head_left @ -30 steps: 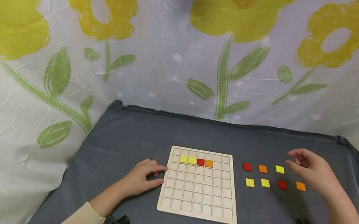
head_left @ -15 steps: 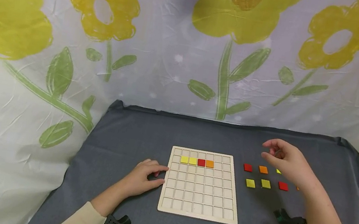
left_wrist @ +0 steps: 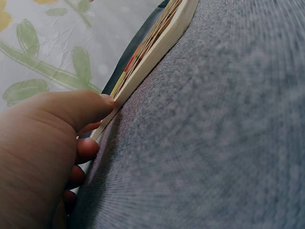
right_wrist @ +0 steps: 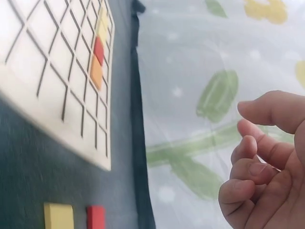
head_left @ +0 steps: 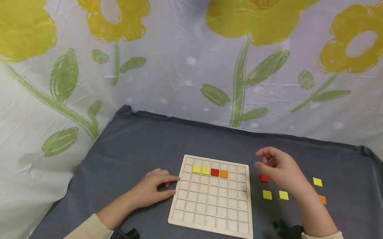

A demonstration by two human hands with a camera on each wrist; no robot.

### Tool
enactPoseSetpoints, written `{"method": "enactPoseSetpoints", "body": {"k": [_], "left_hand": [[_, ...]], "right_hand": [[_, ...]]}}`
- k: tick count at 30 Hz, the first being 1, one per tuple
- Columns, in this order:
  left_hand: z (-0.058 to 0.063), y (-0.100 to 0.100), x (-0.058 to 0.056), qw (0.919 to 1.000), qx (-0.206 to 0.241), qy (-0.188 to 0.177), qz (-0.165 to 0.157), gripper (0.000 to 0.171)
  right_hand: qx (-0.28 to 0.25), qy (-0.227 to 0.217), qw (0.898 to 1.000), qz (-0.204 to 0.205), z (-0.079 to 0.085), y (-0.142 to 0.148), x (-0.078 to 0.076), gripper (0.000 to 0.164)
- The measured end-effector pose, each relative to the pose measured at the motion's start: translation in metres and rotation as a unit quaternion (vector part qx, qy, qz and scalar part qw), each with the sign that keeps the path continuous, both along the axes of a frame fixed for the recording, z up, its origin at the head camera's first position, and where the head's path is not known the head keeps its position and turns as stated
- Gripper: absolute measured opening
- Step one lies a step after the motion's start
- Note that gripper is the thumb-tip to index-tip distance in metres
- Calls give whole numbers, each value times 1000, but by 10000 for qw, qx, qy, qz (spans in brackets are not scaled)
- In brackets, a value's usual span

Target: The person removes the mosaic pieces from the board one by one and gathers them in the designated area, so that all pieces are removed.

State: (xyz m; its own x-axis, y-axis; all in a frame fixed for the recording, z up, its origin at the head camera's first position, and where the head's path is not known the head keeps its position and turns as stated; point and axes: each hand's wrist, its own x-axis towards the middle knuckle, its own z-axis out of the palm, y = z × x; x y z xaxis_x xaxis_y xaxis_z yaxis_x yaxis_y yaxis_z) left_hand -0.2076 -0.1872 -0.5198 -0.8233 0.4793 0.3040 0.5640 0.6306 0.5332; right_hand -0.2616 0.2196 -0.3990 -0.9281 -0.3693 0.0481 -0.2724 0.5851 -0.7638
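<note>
A pale wooden grid board (head_left: pixel 203 222) lies on the dark cloth. In its second row from the back sit two yellow tiles (head_left: pixel 201 170), a red tile (head_left: pixel 214 172) and an orange tile (head_left: pixel 223 174), side by side. My left hand (head_left: pixel 151 190) rests at the board's left edge, thumb and forefinger touching it; the left wrist view shows the thumb tip against the pale rim (left_wrist: pixel 157 53). My right hand (head_left: pixel 280 167) hovers over the loose tiles beside the board. Its fingers (right_wrist: pixel 274 155) are loosely bent, thumb and forefinger apart, nothing between them.
Right of the board lie loose tiles: a red one (head_left: pixel 264 178), yellow ones (head_left: pixel 267 195) and an orange one (head_left: pixel 322 199). My right hand and forearm hide others. A flower-printed curtain (head_left: pixel 171 61) hangs behind the cloth's far edge (head_left: pixel 184 119).
My right hand has moved left across the loose tiles toward the board, uncovering a yellow tile at the far right and covering others. The left hand and the board's tiles stay put.
</note>
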Motion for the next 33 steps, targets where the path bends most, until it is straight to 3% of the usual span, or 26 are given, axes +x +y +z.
{"method": "enactPoseSetpoints", "body": {"k": [13,24,33], "left_hand": [[-2,-1,-2,10000,10,13,-3,34],[0,1,-2,10000,16,72,-11,34],[0,0,-1,10000,21,55,6,34]], "right_hand": [[-19,-116,9989,457,-28,-44,-11,25],[318,-691,9954,579,-59,-66,-18,34],[737,-545,9952,337,-73,-72,-21,31]]}}
